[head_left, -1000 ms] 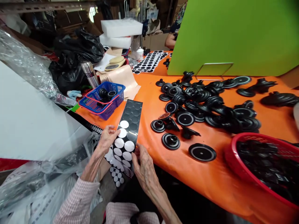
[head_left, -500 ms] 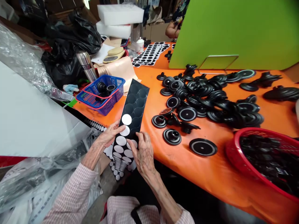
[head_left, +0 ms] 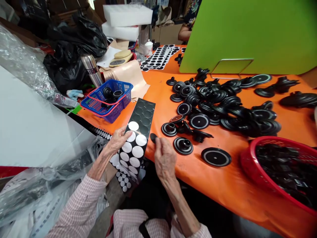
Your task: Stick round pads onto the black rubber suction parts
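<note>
Blue basket, left part of the orange table: pink-red handle folded down, a few round black parts inside. Red basket, near right corner: heaped with black pieces, glossy, exact shapes hard to tell; cut off by the frame edge.

Black sticker sheet is at the near table edge, between the blue basket and the loose parts; upper end over the tabletop, lower end hanging past the edge. Rows of white circles on the lower part, dark circles above. Left hand grips the sheet's left edge, thumb on top. Right hand, just right of the sheet and apart from it, pinches a small black disc in its fingertips.

Pile of black disc-shaped parts mid-table, some tipped, some face up; a few singles lie nearer the right hand. Behind the pile, a green board with wire bracket stands up and blocks the far right side; a co-worker's arm is partly hidden by it. Dotted white sheets and white bottle at the far end. Steel flask behind the blue basket, black plastic bag beside it. Large white panel fills the left.
</note>
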Tool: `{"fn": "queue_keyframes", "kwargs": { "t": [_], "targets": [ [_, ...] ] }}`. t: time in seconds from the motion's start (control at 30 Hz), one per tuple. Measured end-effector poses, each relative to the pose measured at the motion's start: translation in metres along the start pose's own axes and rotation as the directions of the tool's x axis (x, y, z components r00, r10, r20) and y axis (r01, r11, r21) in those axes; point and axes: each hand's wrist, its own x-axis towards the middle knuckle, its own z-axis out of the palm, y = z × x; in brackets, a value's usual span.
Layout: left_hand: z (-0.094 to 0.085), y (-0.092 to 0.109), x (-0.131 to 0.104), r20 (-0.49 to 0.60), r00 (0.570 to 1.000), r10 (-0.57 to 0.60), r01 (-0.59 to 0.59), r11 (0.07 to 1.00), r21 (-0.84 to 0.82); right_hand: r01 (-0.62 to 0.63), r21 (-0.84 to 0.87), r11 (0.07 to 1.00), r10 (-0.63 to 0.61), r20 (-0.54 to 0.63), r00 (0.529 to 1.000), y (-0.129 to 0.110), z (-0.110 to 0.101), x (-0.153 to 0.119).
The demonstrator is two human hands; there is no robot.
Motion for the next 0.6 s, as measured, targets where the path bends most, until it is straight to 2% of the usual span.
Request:
{"fn": "queue_keyframes", "kwargs": {
  "t": [0.1,0.17,0.2,0.23,0.27,0.3,0.33,0.37,0.4,0.43,0.5,0.57,0.6],
  "targets": [
    [0.001,0.003,-0.004,-0.21,0.976,0.053,0.01,0.957,0.288,-0.057,0.158,0.986,0.058,-0.004,0.998,0.012,-0.022,0.0],
    [0.006,0.009,-0.013,-0.35,0.921,0.172,0.008,0.889,0.457,-0.065,0.228,0.972,0.062,0.023,0.998,0.015,-0.033,-0.007],
    [0.01,0.013,-0.019,-0.386,0.896,0.219,0.009,0.861,0.509,-0.055,0.224,0.973,0.053,0.015,0.998,0.015,-0.035,-0.013],
    [0.016,0.017,-0.025,-0.37,0.904,0.215,0.002,0.862,0.508,-0.032,0.205,0.978,0.033,0.002,0.999,0.013,-0.036,-0.019],
    [0.022,0.021,-0.032,-0.29,0.945,0.151,-0.009,0.898,0.44,-0.003,0.182,0.983,0.004,-0.005,1.0,0.011,-0.036,-0.026],
    [0.028,0.024,-0.038,-0.155,0.986,0.059,-0.006,0.945,0.326,0.028,0.167,0.986,-0.029,0.002,1.0,0.008,-0.035,-0.032],
    [0.035,0.027,-0.044,0.003,1.0,-0.03,0.029,0.982,0.187,0.053,0.162,0.985,-0.058,0.025,0.998,0.005,-0.034,-0.037],
    [0.042,0.029,-0.048,0.148,0.984,-0.097,0.09,0.995,0.054,0.067,0.169,0.983,-0.078,0.061,0.995,0.003,-0.034,-0.042],
    [0.049,0.029,-0.052,0.242,0.96,-0.138,0.155,0.986,-0.055,0.068,0.19,0.979,-0.091,0.11,0.99,0.001,-0.035,-0.045],
    [0.055,0.029,-0.054,0.272,0.948,-0.163,0.205,0.969,-0.135,0.053,0.221,0.974,-0.092,0.173,0.981,0.001,-0.039,-0.048],
    [0.067,0.029,-0.056,0.228,0.955,-0.188,0.24,0.944,-0.226,-0.051,0.291,0.955,-0.035,0.284,0.958,0.002,-0.05,-0.052],
    [0.077,0.03,-0.058,0.212,0.962,-0.173,0.225,0.942,-0.25,-0.211,0.333,0.919,0.113,0.29,0.95,0.005,-0.063,-0.055],
    [0.083,0.032,-0.059,0.24,0.958,-0.155,0.212,0.949,-0.234,-0.286,0.342,0.895,0.207,0.251,0.946,0.007,-0.068,-0.057]
  ]
}}
